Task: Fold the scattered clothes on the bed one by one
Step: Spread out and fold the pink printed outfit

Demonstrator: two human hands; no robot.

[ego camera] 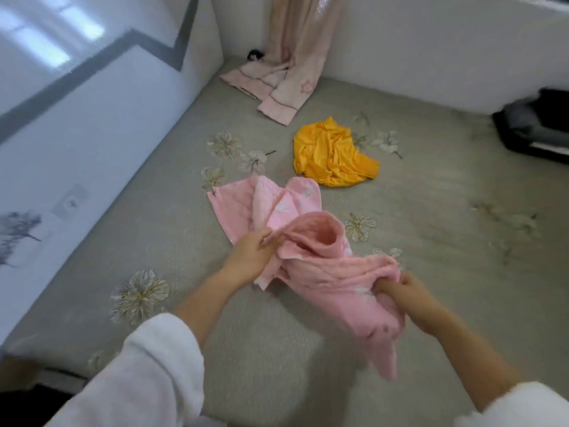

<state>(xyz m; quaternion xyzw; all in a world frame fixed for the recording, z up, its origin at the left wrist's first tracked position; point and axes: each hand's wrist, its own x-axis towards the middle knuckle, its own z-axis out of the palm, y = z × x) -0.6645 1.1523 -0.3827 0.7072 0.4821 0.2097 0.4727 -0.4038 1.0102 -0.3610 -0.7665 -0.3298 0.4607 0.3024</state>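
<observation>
Pink garment (323, 266): bunched and partly lifted off the bed near the middle of the view. Its far end lies spread on the cover and its near end hangs down below the right hand.
Left hand (249, 251): the grip is closed on the garment's left edge, fingers pinching a fold of cloth.
Right hand (409, 297): the grip is clamped on the bunched near end, fingers curled round the fabric.
Left sleeve (147, 374): white and fluffy, pushed up the forearm.
Yellow garment (332, 152): a crumpled heap on the bed, just beyond the pink one.
Pale pink cloth (277, 87): hangs down the wall in the far corner and spreads onto the bed.
Bed (431, 211): grey-beige cover with flower motifs.
Dark shapes (535, 127): at the right edge against the wall, too blurred to name.
</observation>
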